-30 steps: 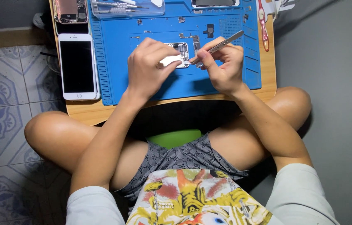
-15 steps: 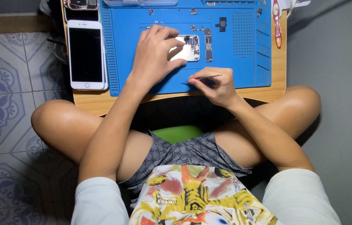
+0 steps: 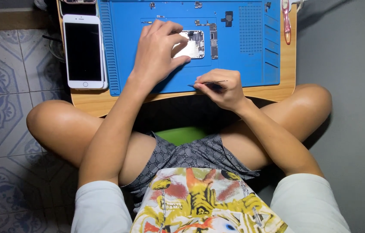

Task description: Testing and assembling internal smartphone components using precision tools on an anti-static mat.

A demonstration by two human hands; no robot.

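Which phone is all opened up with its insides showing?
The small one on the blue mat under the left hand: opened phone. The white phone beside the mat is whole.

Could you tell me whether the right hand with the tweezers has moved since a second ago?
Yes. The right hand has drawn back from the opened phone to the blue mat's near edge.

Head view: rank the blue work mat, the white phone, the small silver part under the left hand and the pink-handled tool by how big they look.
1. Blue work mat, by far the largest, though its top edge is cut off.
2. White phone.
3. Pink-handled tool and small silver part: unsure, since the left hand partly covers the part.
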